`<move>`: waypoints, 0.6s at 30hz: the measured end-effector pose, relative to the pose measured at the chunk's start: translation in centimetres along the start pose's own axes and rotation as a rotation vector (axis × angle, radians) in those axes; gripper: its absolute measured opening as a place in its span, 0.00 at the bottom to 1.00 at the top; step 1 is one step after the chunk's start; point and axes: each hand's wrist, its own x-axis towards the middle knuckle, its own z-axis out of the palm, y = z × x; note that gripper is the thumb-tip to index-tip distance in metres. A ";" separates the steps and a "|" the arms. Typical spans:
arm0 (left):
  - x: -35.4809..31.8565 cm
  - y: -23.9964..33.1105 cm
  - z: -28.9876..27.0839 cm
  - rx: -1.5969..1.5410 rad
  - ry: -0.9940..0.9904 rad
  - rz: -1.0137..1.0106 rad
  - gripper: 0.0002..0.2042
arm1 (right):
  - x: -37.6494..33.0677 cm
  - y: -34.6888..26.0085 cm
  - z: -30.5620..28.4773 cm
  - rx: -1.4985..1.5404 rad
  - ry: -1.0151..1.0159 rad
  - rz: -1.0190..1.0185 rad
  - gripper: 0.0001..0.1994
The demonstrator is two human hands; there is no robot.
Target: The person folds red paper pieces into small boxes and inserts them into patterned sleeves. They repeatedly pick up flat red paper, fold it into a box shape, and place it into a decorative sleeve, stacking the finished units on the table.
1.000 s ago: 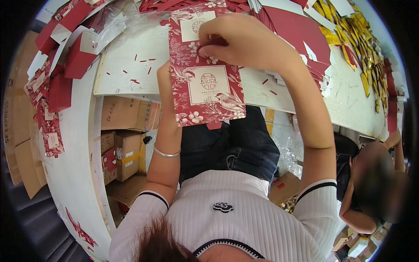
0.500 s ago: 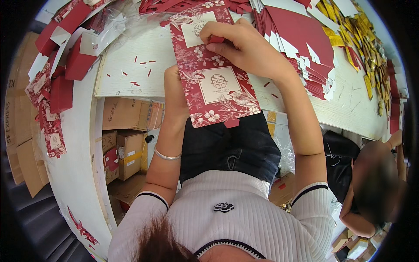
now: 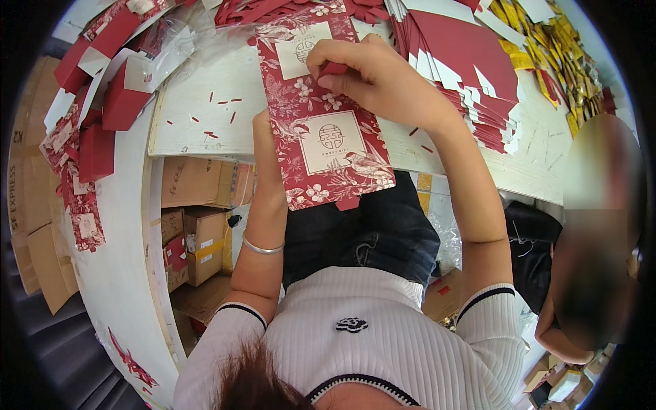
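Note:
A long, flat box sleeve (image 3: 283, 116), red with cream flowers, birds and pale square panels, tilts over the table's front edge above my lap. My left hand (image 3: 263, 130) holds it from behind at its left side; those fingers are hidden. Over the upper part of the sleeve, my right hand (image 3: 379, 78) is closed, thumb and forefinger pinching a small red piece of card (image 3: 333, 69). Whether that piece is joined to the sleeve I cannot tell. A red tab (image 3: 347, 203) sticks out from the sleeve's lower edge.
Small red scraps (image 3: 222, 102) dot the white table (image 3: 184, 133). Stacked red-and-white card blanks (image 3: 465, 55) lie at right, yellow packets (image 3: 547, 48) beyond. Red boxes (image 3: 126, 92) stand at left with clear plastic. Cardboard cartons (image 3: 205, 246) fill the space below; another person (image 3: 581, 287) sits at right.
The sleeve has shifted slightly left and now hangs more upright, my hands moving left with it. My right-hand pinch is unchanged. The person at right has moved.

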 end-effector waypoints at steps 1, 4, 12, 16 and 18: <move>0.1 0.1 -0.4 0.012 -0.024 -0.032 0.09 | 0.0 -0.1 0.1 -0.053 0.023 -0.024 0.05; -1.0 0.8 0.9 -0.163 0.084 -0.021 0.10 | 0.1 -0.3 0.3 -0.155 0.074 -0.063 0.05; -0.8 3.3 -2.7 0.942 0.125 0.302 0.07 | 0.1 -2.0 -1.2 0.076 0.057 0.070 0.11; 0.6 6.5 -4.0 0.812 0.072 0.962 0.17 | 1.7 -4.5 -1.0 0.398 0.040 -0.163 0.10; 0.4 8.8 -6.2 0.546 -0.487 0.674 0.16 | 2.5 -5.9 -1.0 0.811 -0.117 -0.038 0.13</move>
